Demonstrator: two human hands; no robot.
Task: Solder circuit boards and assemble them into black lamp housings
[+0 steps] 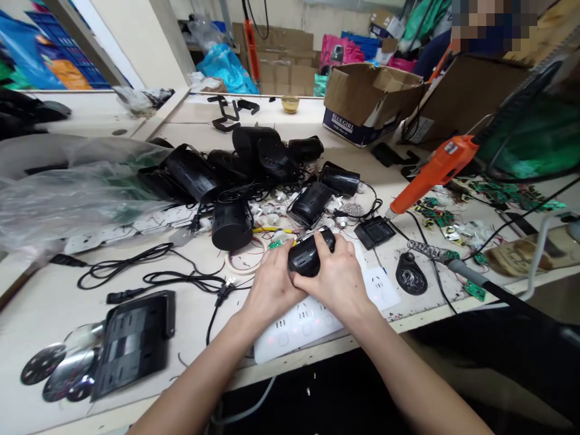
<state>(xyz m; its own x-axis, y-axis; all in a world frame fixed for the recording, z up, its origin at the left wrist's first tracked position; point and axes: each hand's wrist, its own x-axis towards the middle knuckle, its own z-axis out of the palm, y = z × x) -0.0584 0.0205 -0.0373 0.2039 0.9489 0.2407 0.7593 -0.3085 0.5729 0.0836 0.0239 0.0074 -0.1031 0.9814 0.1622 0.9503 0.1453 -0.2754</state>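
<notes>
A small black cylindrical housing [304,258] is held between my two hands above a white power strip [296,329]. My left hand [274,281] wraps its left side, and my right hand [338,272] grips its right end, with the index finger stretched over the top. Just behind are a yellow-handled tool [274,229], partly hidden, and a roll of tape [242,260] lying flat. More black housings [232,223] are heaped beyond the hands, among small white parts and wires.
An orange electric screwdriver [432,172] hangs at the right, near a soldering iron [471,275] and green circuit boards [507,196]. Black cables [181,278] and a larger black casing [136,338] lie left. A cardboard box [367,103] stands behind; a person is at the back right.
</notes>
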